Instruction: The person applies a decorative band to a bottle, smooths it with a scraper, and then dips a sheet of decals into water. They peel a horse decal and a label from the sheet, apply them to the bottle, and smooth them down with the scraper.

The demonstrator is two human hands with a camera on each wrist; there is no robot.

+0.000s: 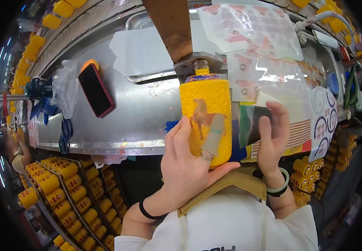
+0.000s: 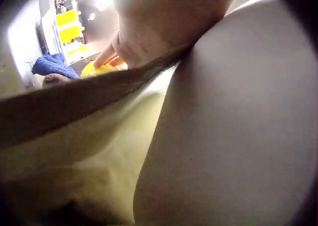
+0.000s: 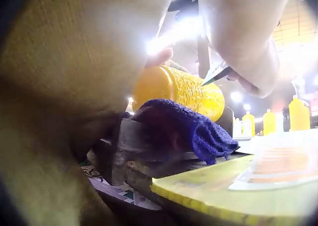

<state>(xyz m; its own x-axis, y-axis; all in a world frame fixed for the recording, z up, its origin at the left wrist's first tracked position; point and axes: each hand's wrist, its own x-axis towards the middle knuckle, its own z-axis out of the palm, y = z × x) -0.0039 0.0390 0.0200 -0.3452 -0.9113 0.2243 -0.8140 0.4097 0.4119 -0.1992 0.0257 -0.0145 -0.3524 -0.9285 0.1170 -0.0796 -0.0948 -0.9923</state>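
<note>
One straight finger of left hand [image 1: 185, 162] presses yellow bottle [image 1: 202, 112]; right hand [image 1: 275, 138] beside it pinches flat tool [image 1: 257, 119]; I'd press evenly.

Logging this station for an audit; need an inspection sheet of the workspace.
Surface: metal bench, coloured specks along its near edge.
Job's things: yellow bottle with horse figure, on its side; blue cloth close by; dark, green-edged piece.
Clutter: phone, clear plastic bag, printed sheets.
Hands: left hand touches the bottle, one finger sheathed; right hand holds the green-edged piece.
Cables: dark-blue looped cord at left; exact kind unclear.
Surroundings: racked yellow containers; another person at far left.
</note>
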